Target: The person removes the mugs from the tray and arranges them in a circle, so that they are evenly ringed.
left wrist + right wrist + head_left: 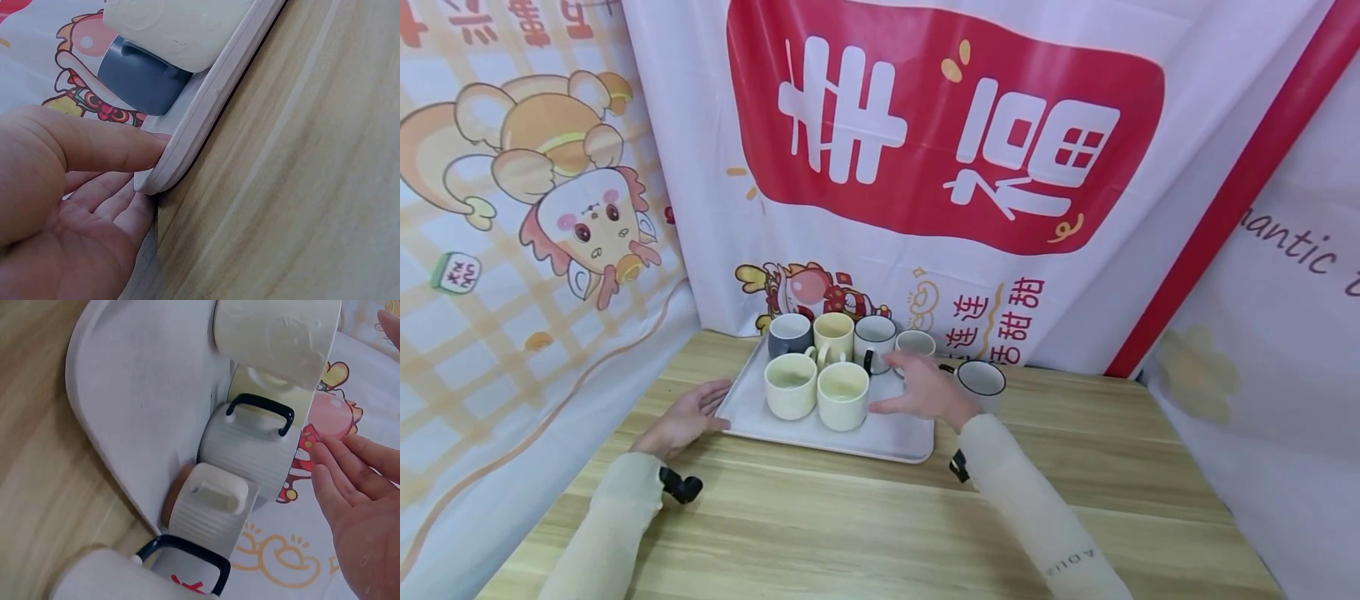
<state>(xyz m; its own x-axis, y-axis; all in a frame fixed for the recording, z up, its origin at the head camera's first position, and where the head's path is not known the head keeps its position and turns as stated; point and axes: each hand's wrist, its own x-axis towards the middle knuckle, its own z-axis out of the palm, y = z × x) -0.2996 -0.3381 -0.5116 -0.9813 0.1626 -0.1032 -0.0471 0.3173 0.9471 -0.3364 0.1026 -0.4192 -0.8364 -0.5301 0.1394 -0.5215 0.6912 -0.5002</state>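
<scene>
A white tray (880,437) on the table carries several mugs. My left hand (688,417) holds its near-left corner, the thumb (140,150) against the rim and the fingers along the outer side. Over the right part of the tray hovers my right hand (925,387), fingers spread and nothing in it. It partly hides a small ribbed white mug (209,503). Beside that mug stands a white mug with a black handle (247,447). Two cream mugs (791,392) (842,400) form the front row; a dark grey mug (790,337) and a yellow mug (833,333) stand behind.
Another white mug with a dark rim (981,379) stands on the wooden table (820,517), just right of the tray. A printed cloth (925,233) hangs directly behind the tray. More cloth (550,375) borders the table's left side.
</scene>
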